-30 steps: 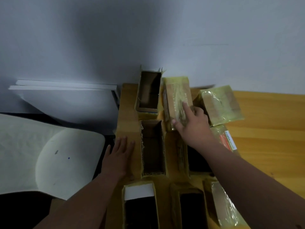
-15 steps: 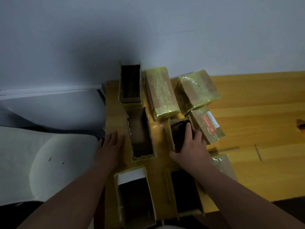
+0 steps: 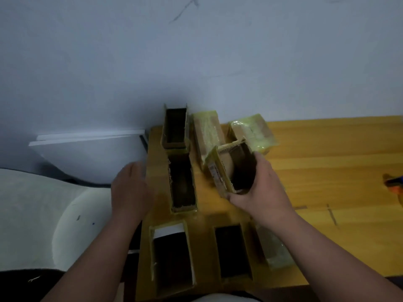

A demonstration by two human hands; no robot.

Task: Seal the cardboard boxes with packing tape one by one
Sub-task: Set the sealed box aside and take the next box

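— Boxes first: where is the one being handled?

— Off the wooden table [image 3: 327,162], held tilted in the right hand [image 3: 261,192]. It is an open cardboard box [image 3: 236,168] with yellowish tape along its edges and a printed label on its left side. The hand's fingers curl round the box's right wall and its thumb runs under the near end.

— And the left hand [image 3: 130,190]?

— Flat, fingers straight and together, at the table's left edge, just beside a long open box [image 3: 182,184]. It is blurred, so whether the palm touches the wood I cannot tell.

— What else lies on the table?

— Another open box [image 3: 175,127] stands against the wall behind the long one. Two taped boxes, one [image 3: 207,136] beside that and one [image 3: 253,129] further right, sit behind the held box. Nearest the person are two more open boxes, the left [image 3: 172,256] with a white flap, the right [image 3: 234,251] dark inside. A plastic-wrapped packet [image 3: 274,249] lies beside the right one. An orange object [image 3: 394,185] shows at the far right edge, too cropped to identify.
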